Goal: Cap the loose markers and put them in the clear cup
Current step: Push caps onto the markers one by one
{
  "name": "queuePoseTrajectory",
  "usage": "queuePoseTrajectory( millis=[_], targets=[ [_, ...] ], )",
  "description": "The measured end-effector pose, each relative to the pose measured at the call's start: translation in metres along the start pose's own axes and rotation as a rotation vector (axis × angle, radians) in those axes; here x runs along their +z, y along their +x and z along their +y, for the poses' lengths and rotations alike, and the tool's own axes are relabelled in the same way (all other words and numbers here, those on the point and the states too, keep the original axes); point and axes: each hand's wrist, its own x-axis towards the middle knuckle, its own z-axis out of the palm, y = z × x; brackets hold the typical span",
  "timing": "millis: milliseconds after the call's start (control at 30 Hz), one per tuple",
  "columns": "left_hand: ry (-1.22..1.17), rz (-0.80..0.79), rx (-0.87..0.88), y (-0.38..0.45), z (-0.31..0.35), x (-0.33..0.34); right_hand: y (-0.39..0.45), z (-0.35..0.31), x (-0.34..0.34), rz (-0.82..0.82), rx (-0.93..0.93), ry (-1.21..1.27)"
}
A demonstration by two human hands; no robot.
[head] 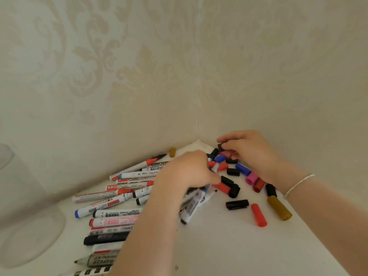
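Several uncapped markers (111,198) lie in a heap on the white table (219,246), left of centre. Loose caps in black, red, blue, pink and gold (237,172) are scattered in the corner to the right. My left hand (185,174) is closed around a white marker (196,206) whose tip points right, just above the table. My right hand (247,150) pinches a black cap (220,146) over the cap pile. The clear cup (25,216) stands at the far left, faint against the wall.
Two papered walls meet in a corner (199,136) right behind the caps. A long black cap (237,204), a red cap (258,215) and a gold cap (278,208) lie nearer the table's right edge.
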Motion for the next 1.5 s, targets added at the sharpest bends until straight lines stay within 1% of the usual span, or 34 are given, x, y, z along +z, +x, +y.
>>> queuePoseTrajectory(
  millis=[100,167,233,333,533,867,933,1000,1033,1167,1233,1333,1500],
  targets=[
    [-0.369,0.124,0.087,-0.004,-0.02,-0.018,0.0,-0.006,-0.003,0.011,0.049,0.305],
    [-0.494,0.215,0.132,-0.004,-0.031,-0.024,-0.001,-0.01,-0.004,-0.038,0.059,0.455],
    [-0.582,0.276,0.159,-0.007,-0.037,-0.028,-0.003,-0.012,-0.004,-0.087,0.05,0.55],
    [-0.571,0.321,0.198,-0.01,-0.04,-0.032,-0.004,-0.016,-0.001,-0.106,0.016,0.613],
    [-0.537,0.331,0.222,-0.013,-0.038,-0.034,-0.003,-0.022,0.005,-0.034,-0.02,0.677],
    [-0.537,0.311,0.212,-0.014,-0.039,-0.035,-0.004,-0.024,0.006,-0.036,-0.044,0.642],
    [-0.543,0.316,0.208,-0.014,-0.041,-0.035,-0.004,-0.023,0.006,-0.001,-0.049,0.621],
    [-0.554,0.327,0.202,-0.015,-0.044,-0.036,-0.005,-0.022,0.005,0.052,-0.048,0.544],
    [-0.564,0.331,0.2,-0.016,-0.045,-0.037,-0.005,-0.022,0.005,0.052,-0.037,0.499],
    [-0.564,0.329,0.199,-0.017,-0.048,-0.039,-0.01,-0.024,0.004,-0.121,-0.003,0.434],
    [-0.542,0.333,0.204,-0.017,-0.048,-0.038,-0.009,-0.026,0.006,-0.108,-0.016,0.408],
    [-0.511,0.34,0.208,-0.017,-0.049,-0.038,-0.007,-0.026,0.008,-0.072,-0.041,0.451],
    [-0.494,0.329,0.215,-0.016,-0.048,-0.037,-0.007,-0.025,0.005,-0.085,-0.047,0.51]
  ],
)
